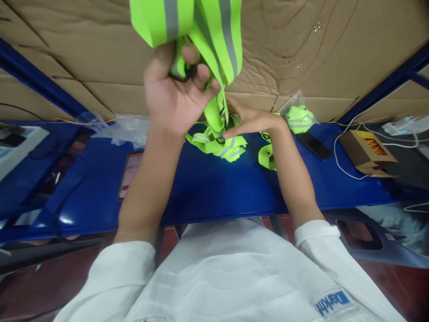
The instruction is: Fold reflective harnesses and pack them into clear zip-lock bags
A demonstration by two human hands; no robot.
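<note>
My left hand [174, 91] is raised, fingers curled around a neon green strap with grey reflective stripes [214, 36] and a small black buckle at its fingertips. The strap hangs down to a bundle of the same green strap [219, 143] lying on the blue table [208, 188]. My right hand [250, 120] rests low over that bundle, fingers stretched out flat and pointing left, touching the strap. More green strap [267, 154] lies under my right wrist.
A clear bag with a folded green strap [298, 117] lies behind my right hand. A dark phone [314, 145] and an open cardboard box [367, 152] sit at right. Clear plastic bags [125, 129] lie at left, beside a tablet [129, 172]. Cardboard sheets [83, 53] form the back wall.
</note>
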